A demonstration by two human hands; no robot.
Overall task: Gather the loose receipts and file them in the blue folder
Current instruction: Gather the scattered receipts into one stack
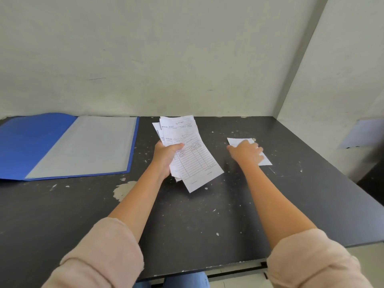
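The left hand [166,156] clenched a fanned stack of receipts [191,159]; the right hand [246,151] pressed the last receipt [265,161] on the tabletop [207,215], grip unclear. The loosely pinched sheets might have slipped before reaching the open blue folder [68,146].

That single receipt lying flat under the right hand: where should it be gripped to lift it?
Probably at the near right corner of the loose receipt, which pokes out past the right hand. It lies flat on the table, so slide a fingertip under it.
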